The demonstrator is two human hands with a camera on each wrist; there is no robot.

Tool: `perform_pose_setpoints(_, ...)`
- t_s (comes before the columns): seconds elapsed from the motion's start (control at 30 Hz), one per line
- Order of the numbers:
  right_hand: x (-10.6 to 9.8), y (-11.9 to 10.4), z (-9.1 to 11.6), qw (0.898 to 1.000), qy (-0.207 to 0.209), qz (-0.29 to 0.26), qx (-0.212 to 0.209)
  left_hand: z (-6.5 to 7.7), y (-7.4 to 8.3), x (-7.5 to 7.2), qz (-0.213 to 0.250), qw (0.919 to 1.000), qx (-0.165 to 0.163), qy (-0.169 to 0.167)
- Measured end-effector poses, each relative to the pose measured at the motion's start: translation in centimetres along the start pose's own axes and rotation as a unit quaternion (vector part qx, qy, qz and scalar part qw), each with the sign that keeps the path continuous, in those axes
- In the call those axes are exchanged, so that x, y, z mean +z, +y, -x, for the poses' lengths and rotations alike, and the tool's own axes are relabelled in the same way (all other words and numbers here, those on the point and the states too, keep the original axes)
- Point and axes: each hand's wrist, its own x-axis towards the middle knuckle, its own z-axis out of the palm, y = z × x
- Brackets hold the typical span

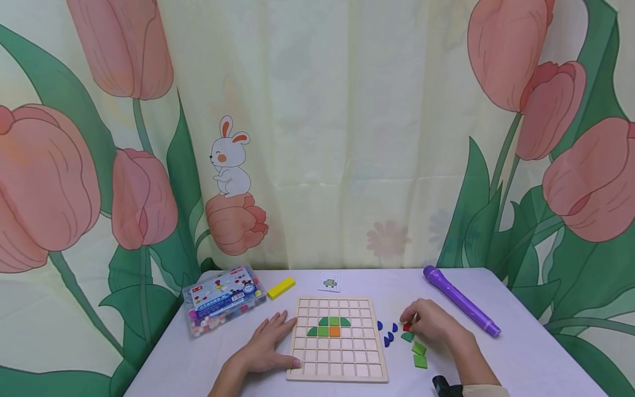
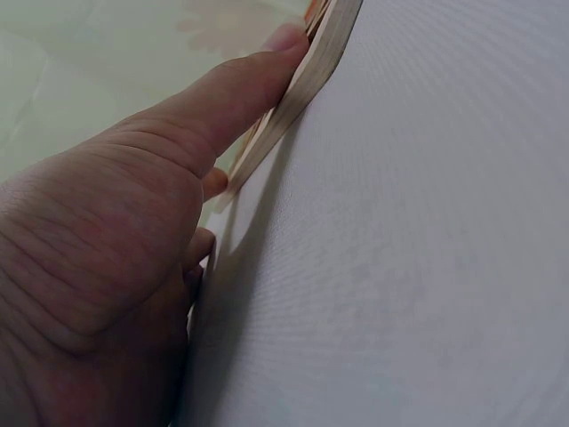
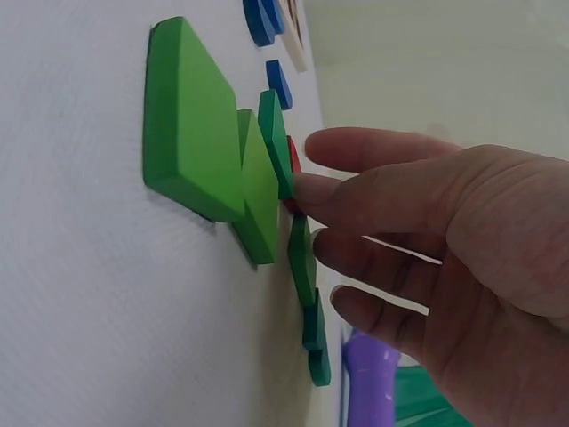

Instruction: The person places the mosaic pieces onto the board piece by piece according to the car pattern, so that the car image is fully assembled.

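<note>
My left hand (image 1: 263,348) rests at the left edge of a wooden grid board (image 1: 347,355), fingers spread and thumb on the frame; the left wrist view shows the thumb (image 2: 240,93) lying along the board's rim. On the grid are two light green squares, an orange square (image 1: 334,331) and dark green rounded pieces (image 1: 312,332). Right of the board, my right hand (image 1: 434,320) reaches down over loose pieces. Its thumb and forefinger (image 3: 382,147) stand slightly apart, right at a red piece (image 3: 294,160) and a dark green piece (image 3: 276,142).
Several blue pieces (image 1: 387,342) and light green squares (image 1: 420,361) lie right of the board. Farther right is a purple stick-shaped thing (image 1: 461,300). Behind the board are a pattern card (image 1: 329,282), a yellow block (image 1: 281,288) and a clear plastic box (image 1: 225,298). A printed curtain hangs behind.
</note>
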Motion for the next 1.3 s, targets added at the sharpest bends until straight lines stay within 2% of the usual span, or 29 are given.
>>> perform_pose_setpoints(0.4,0.3,0.3,-0.4,1.0,0.007,0.018,0.001,-0.1,0.1,0.1,-0.003,1.0,-0.004,0.001)
perform_pose_setpoints(0.67,0.6,0.5,-0.6,1.0,-0.003,0.013,-0.001,0.0,0.2,0.1,-0.002,1.0,-0.007,0.001)
perform_pose_setpoints(1.3,1.0,0.2,-0.7,0.999,0.022,0.033,-0.027,0.1,0.2,0.0,-0.001,1.0,-0.003,0.001)
